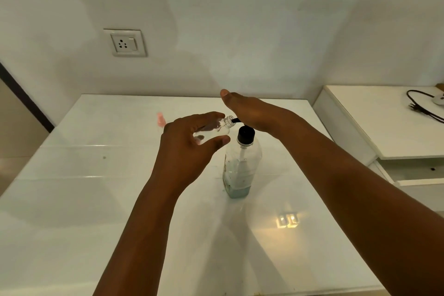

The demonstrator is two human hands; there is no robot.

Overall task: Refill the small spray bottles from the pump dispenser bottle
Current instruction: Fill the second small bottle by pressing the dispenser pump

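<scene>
From the head view, the left hand (189,137) is curled around a small clear spray bottle (213,128), tipped on its side, with its open mouth at the black spout at 3 o'clock. The right hand (254,113) lies flat and open, palm down, on top of the pump bottle (241,166). That bottle stands upright in the middle of the white bench (96,187), with a little blue-green liquid at the bottom.

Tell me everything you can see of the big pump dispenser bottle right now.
The tall clear plastic pump dispenser bottle stands upright on the glossy white table. It has a black collar, a white dip tube inside, and a shallow layer of pale blue-green liquid at the bottom. The right hand lies flat over the pump head; its black spout meets the mouth of the small clear bottle held in the left hand.
</scene>
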